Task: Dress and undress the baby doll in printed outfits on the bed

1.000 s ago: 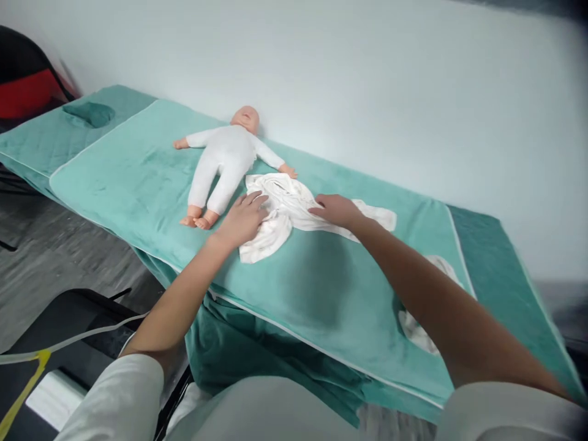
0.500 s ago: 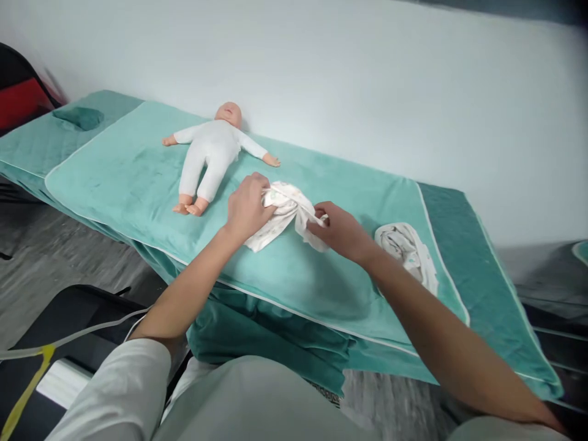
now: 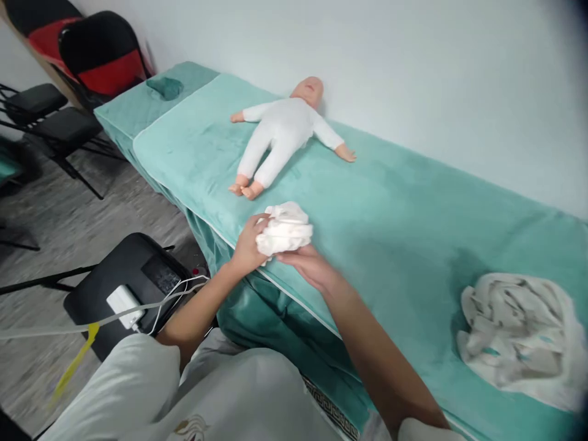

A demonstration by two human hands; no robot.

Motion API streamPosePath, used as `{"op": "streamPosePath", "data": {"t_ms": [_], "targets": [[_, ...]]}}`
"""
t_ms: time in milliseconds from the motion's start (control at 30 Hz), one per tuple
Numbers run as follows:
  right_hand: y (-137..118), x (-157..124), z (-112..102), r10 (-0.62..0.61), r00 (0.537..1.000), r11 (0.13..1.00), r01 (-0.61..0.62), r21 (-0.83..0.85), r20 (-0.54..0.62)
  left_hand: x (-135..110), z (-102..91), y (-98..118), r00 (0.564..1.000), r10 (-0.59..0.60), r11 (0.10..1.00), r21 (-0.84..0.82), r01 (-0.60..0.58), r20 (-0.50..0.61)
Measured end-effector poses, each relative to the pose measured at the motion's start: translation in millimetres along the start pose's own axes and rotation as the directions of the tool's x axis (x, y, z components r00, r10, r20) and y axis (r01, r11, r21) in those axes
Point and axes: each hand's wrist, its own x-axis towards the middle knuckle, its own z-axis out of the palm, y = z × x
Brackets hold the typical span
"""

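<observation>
My left hand (image 3: 250, 246) grips the left side of a bunched white cloth (image 3: 287, 229), which looks like a small baby garment. My right hand (image 3: 313, 267) is under its lower right side, fingers together and against the fabric. Part of the left fingers is hidden behind the folds. The bundle is held over the front part of the green padded bed (image 3: 390, 239). Just beyond it lies a baby doll (image 3: 285, 125) in a white suit, on its back with arms spread and feet toward me.
Another crumpled white printed cloth (image 3: 519, 337) lies on the right of the bed. A black chair (image 3: 142, 269) stands at my left, carrying a white power bank (image 3: 124, 306) with cables. More chairs (image 3: 103, 55) stand at the far left. The wall (image 3: 436, 73) borders the bed's back.
The cloth, spread between both hands before, is now gathered into a compact bundle. My hands have come closer together and nearer the bed's front edge. The view has swung left.
</observation>
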Motion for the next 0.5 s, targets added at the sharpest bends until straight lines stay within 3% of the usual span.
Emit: {"op": "streamPosePath", "data": {"t_ms": [133,267,367,467,500], "targets": [[19,5,17,0.072,0.983,0.997,-0.07,-0.021,0.171,-52,-9.9,-39,0.943,-0.217,0.965,0.088,0.245,-0.252],[40,-8,11,0.161,0.967,0.987,-0.152,-0.06,0.196,-101,-26.1,-77,0.795,-0.397,0.816,0.219,0.535,-0.46],[58,-25,5,0.221,0.951,0.975,-0.207,-0.083,0.217,-136,-58.4,-104,0.684,-0.454,0.706,0.238,0.667,-0.571],[80,-44,1,0.26,0.944,0.962,-0.235,-0.136,0.205,-170,-107.5,-126,0.584,-0.472,0.587,0.258,0.767,-0.661],[90,-50,0,0.262,0.947,0.96,-0.235,-0.153,0.188,-181,-125.3,-131,0.542,-0.469,0.495,0.3,0.815,-0.698]]}}
